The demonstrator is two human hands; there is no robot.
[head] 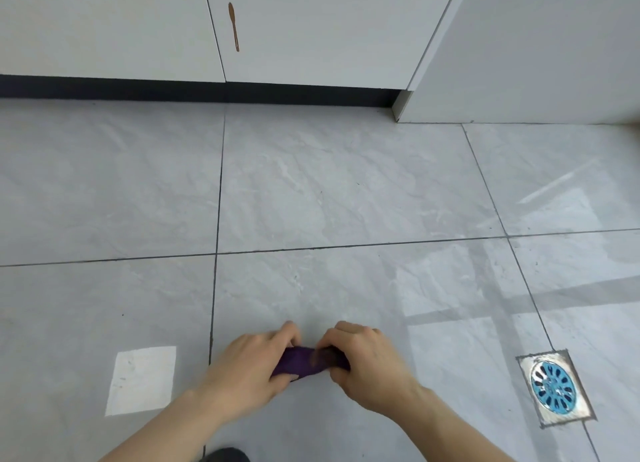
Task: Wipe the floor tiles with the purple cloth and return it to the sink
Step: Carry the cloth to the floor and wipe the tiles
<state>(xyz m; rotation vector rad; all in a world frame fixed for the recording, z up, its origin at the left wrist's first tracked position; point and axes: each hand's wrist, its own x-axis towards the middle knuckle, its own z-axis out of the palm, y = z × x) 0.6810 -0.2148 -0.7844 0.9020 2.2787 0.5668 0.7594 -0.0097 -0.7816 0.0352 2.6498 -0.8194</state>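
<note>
The purple cloth (303, 362) is bunched into a small roll just above the grey floor tiles (311, 191), near the bottom centre of the view. My left hand (252, 368) grips its left end and my right hand (367, 361) grips its right end, fingers curled over the fabric. Much of the cloth is hidden under my fingers. No sink is in view.
A round blue floor drain (553, 386) in a metal frame sits at the lower right. A white square patch (141, 380) marks the tile at the lower left. White cabinet doors (304, 29) with a brown handle (234, 25) and a dark plinth line the far edge.
</note>
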